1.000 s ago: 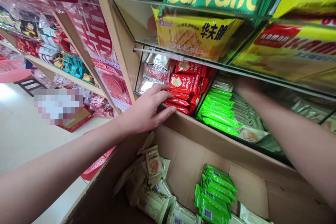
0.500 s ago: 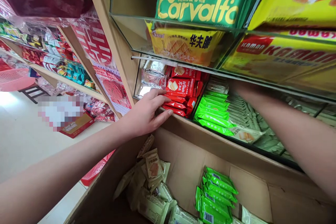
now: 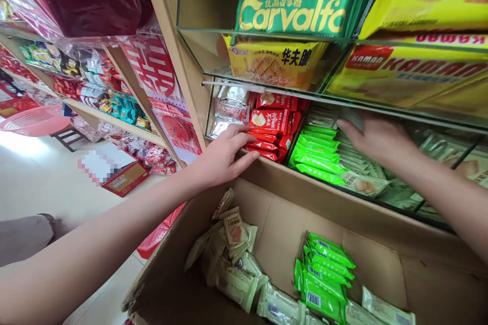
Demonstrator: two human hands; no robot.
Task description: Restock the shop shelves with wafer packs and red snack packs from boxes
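My left hand (image 3: 224, 155) rests open on the front edge of the wooden shelf (image 3: 305, 188), its fingertips against a stack of red cracker packets (image 3: 269, 122). Silver packets (image 3: 229, 106) stand just left of the red ones. My right hand (image 3: 375, 137) reaches into the same shelf behind the glass front and lies flat on rows of pale green packets (image 3: 362, 183), beside bright green packets (image 3: 316, 155). Below both arms stands an open cardboard box (image 3: 290, 213) holding bright green packets (image 3: 324, 277) and pale packets (image 3: 232, 259).
Above are green Carvalfo bags (image 3: 293, 5), a yellow wafer bag (image 3: 274, 61) and yellow Kamao bags (image 3: 412, 73). To the left are another stocked shelf (image 3: 95, 91), a pink basket (image 3: 38, 119), a red box (image 3: 122, 177) on the floor, and a red basket (image 3: 160, 236).
My right hand has drawn back from deep in the shelf and now shows over the pale packets. The left hand stays on the shelf edge. The view has shifted slightly.
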